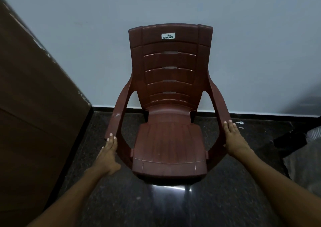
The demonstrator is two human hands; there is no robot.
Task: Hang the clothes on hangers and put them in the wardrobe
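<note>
The left hand and right hand each grip an armrest of the brown plastic chair.

You face a dark, glossy speckled floor. A brown plastic chair stands on it against the back wall edge, a wooden cabinet stands along its left edge, and some cloth lies at its right edge.

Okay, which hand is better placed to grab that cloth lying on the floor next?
Right. The right hand rests on the chair's right armrest, nearest the cloth; the left hand is across the chair.
</note>
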